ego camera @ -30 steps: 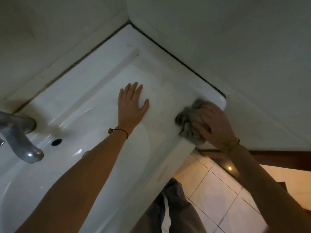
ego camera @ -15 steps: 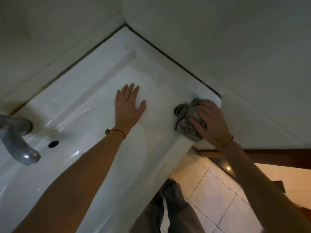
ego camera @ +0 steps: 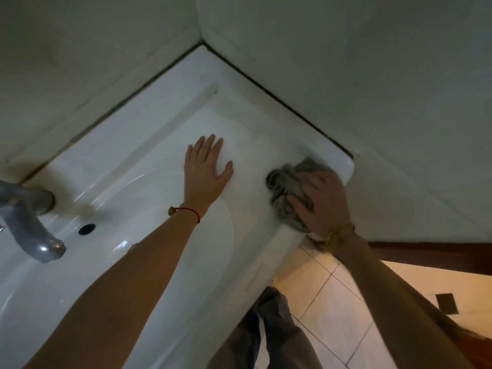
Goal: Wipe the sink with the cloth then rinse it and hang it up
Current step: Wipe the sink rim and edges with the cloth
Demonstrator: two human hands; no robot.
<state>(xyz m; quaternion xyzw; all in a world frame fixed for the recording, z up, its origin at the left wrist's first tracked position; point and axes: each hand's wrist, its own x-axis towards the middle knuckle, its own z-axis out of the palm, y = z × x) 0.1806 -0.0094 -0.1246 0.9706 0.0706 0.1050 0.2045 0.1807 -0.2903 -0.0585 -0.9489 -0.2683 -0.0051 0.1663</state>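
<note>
Filling most of the view, the white sink (ego camera: 149,161) sits wedged into a corner where two pale walls (ego camera: 346,75) meet, dark grime lining the joints. Beyond its front edge a tiled floor (ego camera: 327,302) shows below, with the person's grey trousers (ego camera: 271,331) beside it. At the left a metal tap (ego camera: 32,219) curves over the basin, near the dark overflow hole (ego camera: 87,228). The left hand (ego camera: 206,173) lies flat on the sink's ledge, fingers straight and together, holding nothing; a red string bracelet (ego camera: 190,210) circles its wrist. The right hand (ego camera: 323,202) presses down on the bunched grey cloth (ego camera: 283,191) at the sink's front right corner, fingers curled over it.
</note>
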